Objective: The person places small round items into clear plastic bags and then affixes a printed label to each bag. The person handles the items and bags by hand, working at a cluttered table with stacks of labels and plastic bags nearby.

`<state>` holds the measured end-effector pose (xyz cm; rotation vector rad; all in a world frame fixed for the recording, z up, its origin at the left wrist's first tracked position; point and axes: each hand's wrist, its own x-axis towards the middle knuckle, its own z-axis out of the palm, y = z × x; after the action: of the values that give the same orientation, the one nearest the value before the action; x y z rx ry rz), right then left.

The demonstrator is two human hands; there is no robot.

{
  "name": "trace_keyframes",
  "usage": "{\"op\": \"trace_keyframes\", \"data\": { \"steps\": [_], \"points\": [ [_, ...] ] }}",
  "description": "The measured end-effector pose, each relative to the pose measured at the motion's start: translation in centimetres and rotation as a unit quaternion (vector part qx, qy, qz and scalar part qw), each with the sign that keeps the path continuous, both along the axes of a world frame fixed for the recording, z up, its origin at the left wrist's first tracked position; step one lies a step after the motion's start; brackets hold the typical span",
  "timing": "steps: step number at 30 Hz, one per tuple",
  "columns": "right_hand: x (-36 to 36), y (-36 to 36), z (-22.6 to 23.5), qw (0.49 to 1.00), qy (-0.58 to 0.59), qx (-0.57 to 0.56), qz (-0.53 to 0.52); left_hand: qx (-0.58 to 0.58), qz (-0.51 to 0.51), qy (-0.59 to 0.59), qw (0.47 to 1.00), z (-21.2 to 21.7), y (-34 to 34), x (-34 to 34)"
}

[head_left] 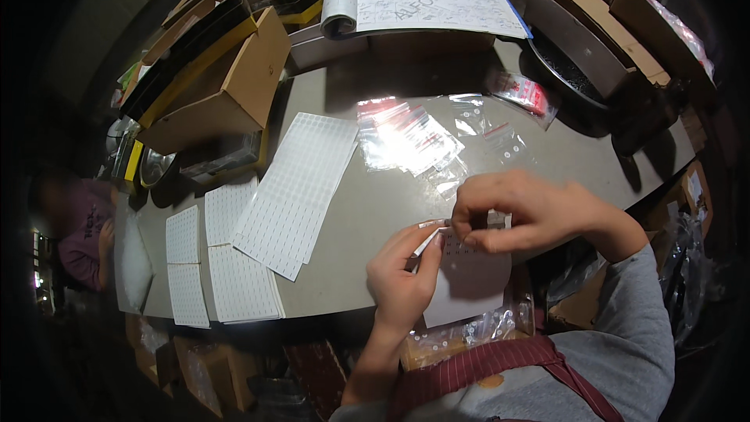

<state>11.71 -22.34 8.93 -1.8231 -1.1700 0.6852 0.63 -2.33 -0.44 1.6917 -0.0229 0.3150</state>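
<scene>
A white sheet of small printed stickers (469,289) hangs over the table's near edge, its top part bent back. My left hand (402,285) grips the sheet's upper left corner between thumb and fingers. Just above the printed rows is my right hand (531,207), fingers curled and pressed together. Whatever sits in its fingertips is too small to make out. Beyond the hands lie small clear zip bags (414,141) in an overlapping pile. A few single bags (504,144) with small white round stickers rest to the right of the pile.
Stacks of sticker sheets (301,187) cover the table's left side. Cardboard bins (250,78) and an open notepad (437,4) line the back. A red-marked bag pack (523,96) lies by a black round tray (566,70). Below the edge is a box of bags (461,336). Another person (84,227) sits left.
</scene>
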Motion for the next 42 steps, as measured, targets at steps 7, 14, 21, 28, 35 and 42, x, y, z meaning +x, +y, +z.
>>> {"op": "trace_keyframes", "data": {
  "steps": [7, 14, 21, 28, 35, 42],
  "points": [
    [-2.9, 3.0, -2.0, 0.972, -0.219, 0.077, 0.048, 0.019, -0.012, -0.01, 1.0, -0.7, 0.2, 0.0],
    [-2.9, 1.8, 0.5, 0.922, -0.348, 0.01, -0.169, 0.013, 0.02, -0.015, 1.0, -0.5, -0.2, 0.1],
    [-3.1, -3.6, 0.7, 0.93, -0.313, -0.136, -0.139, 0.0, 0.031, 0.011, 0.999, -0.1, -0.5, -0.1],
    [-4.2, -1.7, -1.1, 0.924, -0.364, -0.054, -0.106, 0.032, 0.024, -0.041, 0.998, -0.8, -0.3, 0.3],
    [-4.2, -0.9, -2.5, 0.844, -0.52, -0.061, -0.115, -0.016, 0.021, 0.013, 1.0, -0.3, -0.3, 0.0],
    [-3.8, -1.8, -2.5, 0.834, -0.542, 0.015, -0.104, -0.036, 0.019, 0.036, 0.999, -0.2, -0.5, 0.0]
  ]
}}
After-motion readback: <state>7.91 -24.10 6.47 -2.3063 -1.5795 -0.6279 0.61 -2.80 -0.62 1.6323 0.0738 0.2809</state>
